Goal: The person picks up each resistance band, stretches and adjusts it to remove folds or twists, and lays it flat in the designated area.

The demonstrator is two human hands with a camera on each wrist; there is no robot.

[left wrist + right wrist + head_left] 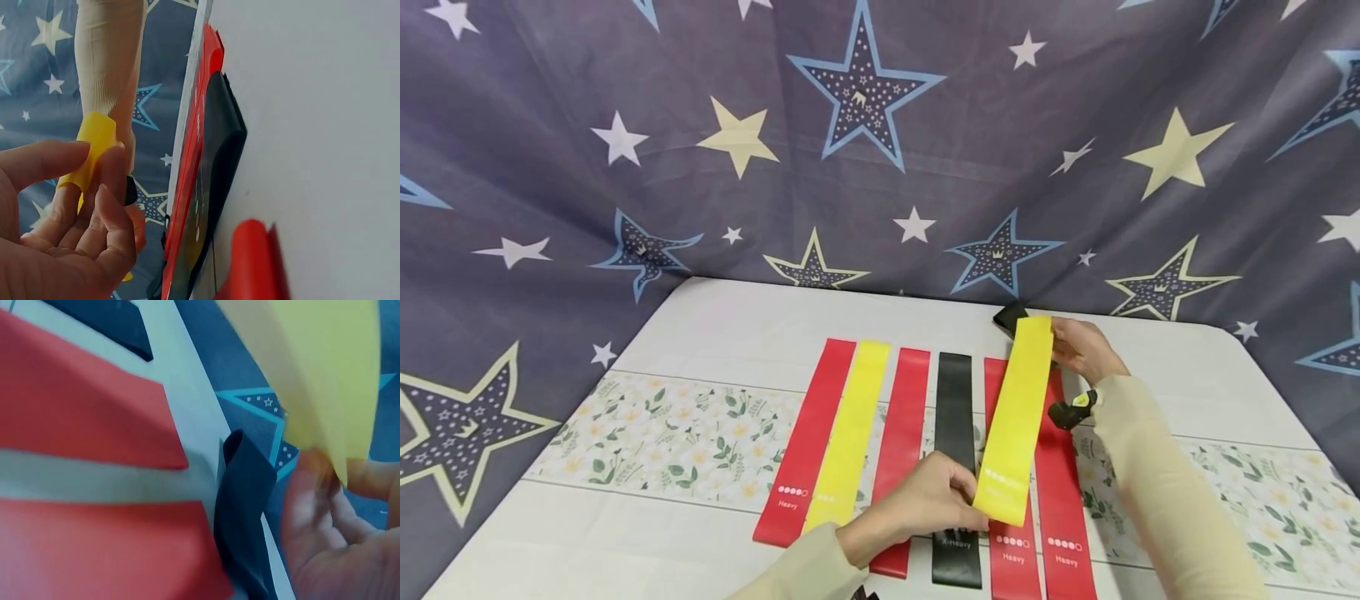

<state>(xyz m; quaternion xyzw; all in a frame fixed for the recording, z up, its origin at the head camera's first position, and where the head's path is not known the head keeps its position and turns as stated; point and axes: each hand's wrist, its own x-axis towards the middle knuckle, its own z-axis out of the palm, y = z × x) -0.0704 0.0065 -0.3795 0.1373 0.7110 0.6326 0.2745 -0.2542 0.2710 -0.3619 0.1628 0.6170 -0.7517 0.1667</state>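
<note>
A yellow resistance band (1017, 425) is stretched out between my two hands, above the flat bands on the table. My left hand (928, 498) pinches its near end, where pale print shows. At the far end, my right hand (1086, 348) grips it between thumb and fingers; the right wrist view shows the band's two layers (331, 381) there. Beneath it lies a red band (1015, 550) marked Heavy, partly covered. A black band (955, 400) marked X-Heavy runs just left of it, its near part beside my left fingers. Another red Heavy band (1063, 508) lies under my right wrist.
Further left lie a red band (805, 442), a second yellow band (853, 417) and another red one (906, 417), all side by side. A folded black band (1009, 317) sits at the table's back edge. A starry curtain (850, 208) hangs behind the white and floral table (685, 442).
</note>
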